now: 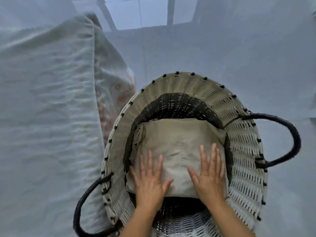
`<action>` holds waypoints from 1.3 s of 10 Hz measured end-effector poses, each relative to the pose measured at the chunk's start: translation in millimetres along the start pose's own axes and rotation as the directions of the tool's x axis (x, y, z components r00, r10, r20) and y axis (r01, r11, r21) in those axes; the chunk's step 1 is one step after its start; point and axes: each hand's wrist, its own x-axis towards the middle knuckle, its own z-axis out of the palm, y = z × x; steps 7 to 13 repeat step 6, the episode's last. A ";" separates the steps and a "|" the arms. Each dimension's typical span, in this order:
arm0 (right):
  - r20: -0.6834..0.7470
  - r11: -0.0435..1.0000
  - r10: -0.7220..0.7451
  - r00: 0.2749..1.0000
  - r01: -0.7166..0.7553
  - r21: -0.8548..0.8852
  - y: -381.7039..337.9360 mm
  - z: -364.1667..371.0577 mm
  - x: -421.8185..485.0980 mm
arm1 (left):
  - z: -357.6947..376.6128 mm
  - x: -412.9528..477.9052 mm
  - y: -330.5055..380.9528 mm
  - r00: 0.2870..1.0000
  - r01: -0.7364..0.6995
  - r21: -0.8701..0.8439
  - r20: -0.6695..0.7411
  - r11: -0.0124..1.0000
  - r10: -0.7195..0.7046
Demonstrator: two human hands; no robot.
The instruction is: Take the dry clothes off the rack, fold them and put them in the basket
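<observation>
A folded beige cloth [181, 135] lies flat inside the woven basket [246, 151], which is cream with a black band and two black handles. My left hand [148, 178] presses on the cloth's near left part with fingers spread and straight. On the near right part my right hand [208, 173] lies flat in the same way. Both forearms reach down over the basket's near rim. No rack is in view.
A pale bedspread [46, 100] with a faint floral edge hangs down on the left, right beside the basket. The basket's black handles [289, 139] stick out to the right and to the lower left. Pale tiled floor [222, 48] lies beyond and to the right.
</observation>
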 end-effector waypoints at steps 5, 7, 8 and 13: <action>0.218 0.966 0.236 0.947 -0.204 -0.162 25.0 59.4 -11.8 | 48.0 4.4 -11.3 0.982 -0.025 0.007 0.186 1.000 0.023; 0.222 0.964 0.246 0.943 -0.215 -0.157 18.8 40.5 -15.3 | 18.1 -0.1 -4.5 0.992 -0.006 -0.107 0.127 0.994 0.020; 0.222 0.964 0.246 0.943 -0.215 -0.157 18.8 40.5 -15.3 | 18.1 -0.1 -4.5 0.992 -0.006 -0.107 0.127 0.994 0.020; 0.222 0.964 0.246 0.943 -0.215 -0.157 18.8 40.5 -15.3 | 18.1 -0.1 -4.5 0.992 -0.006 -0.107 0.127 0.994 0.020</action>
